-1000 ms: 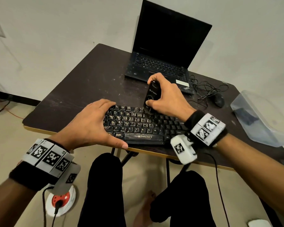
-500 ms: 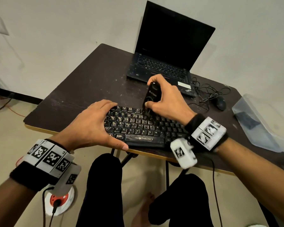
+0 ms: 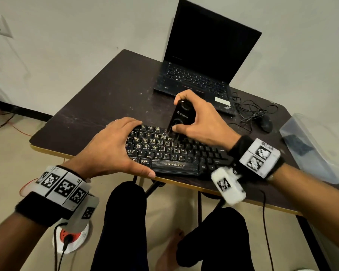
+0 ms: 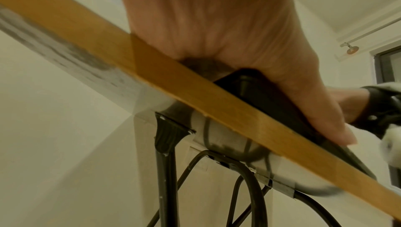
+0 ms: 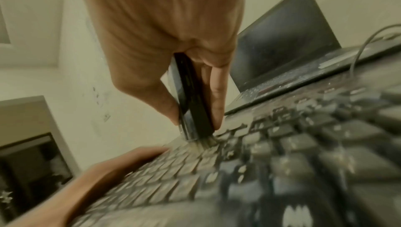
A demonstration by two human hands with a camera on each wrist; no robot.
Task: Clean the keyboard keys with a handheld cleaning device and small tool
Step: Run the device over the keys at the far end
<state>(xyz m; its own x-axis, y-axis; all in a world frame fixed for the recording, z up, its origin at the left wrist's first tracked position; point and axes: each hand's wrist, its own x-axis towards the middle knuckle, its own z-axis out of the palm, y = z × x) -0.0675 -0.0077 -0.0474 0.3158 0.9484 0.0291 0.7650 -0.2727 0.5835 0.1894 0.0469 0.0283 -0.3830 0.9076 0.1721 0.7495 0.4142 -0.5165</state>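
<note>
A black keyboard [image 3: 180, 153] with dusty, pale-flecked keys lies at the table's near edge. My left hand [image 3: 114, 147] grips its left end, fingers over the far side and thumb along the front edge. My right hand [image 3: 204, 122] grips a black handheld cleaning device [image 3: 181, 118], held almost upright. The device's brush tip touches the upper key rows left of centre. In the right wrist view the device [image 5: 190, 96] sits pinched between thumb and fingers, with its bristles on the keyboard [image 5: 282, 153]. From the left wrist I see my left hand [image 4: 217, 33] on the keyboard's corner [image 4: 271, 96].
An open black laptop [image 3: 204, 61] stands behind the keyboard on the dark table [image 3: 110, 98]. A mouse [image 3: 265, 123] and tangled cables [image 3: 250, 110] lie at the right. A clear plastic container [image 3: 317, 145] sits at the right edge. A power strip [image 3: 70, 239] is on the floor.
The right hand has shifted the device's tip slightly leftward over the upper keys. The left hand has kept its hold on the keyboard.
</note>
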